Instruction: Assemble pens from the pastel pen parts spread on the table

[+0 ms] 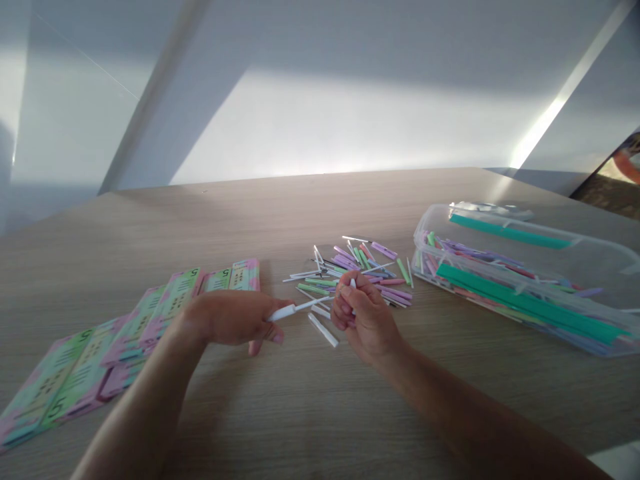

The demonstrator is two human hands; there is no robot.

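Observation:
My left hand [230, 317] is closed on a white pen-like barrel [283, 313], and a thin white rod [313, 303] sticks out of it to the right. The rod's far end reaches the fingers of my right hand [370, 320]. That hand is curled shut around a small white piece [353, 285], mostly covered by the fingers; its exact kind is hidden. Just below, between the hands, lie loose white barrels [323, 331]. Behind my right hand spreads a pile of purple, green, red and white pen parts [345, 261] with thin rods among them.
At the right stands a clear plastic box [500, 293] with teal strips, holding many similar coloured pieces. Crumpled clear plastic [487, 211] lies behind it. Pink and green printed packs marked 5 [85, 373] overlap at the left. A white wall [320, 120] rises behind the wooden table [280, 413].

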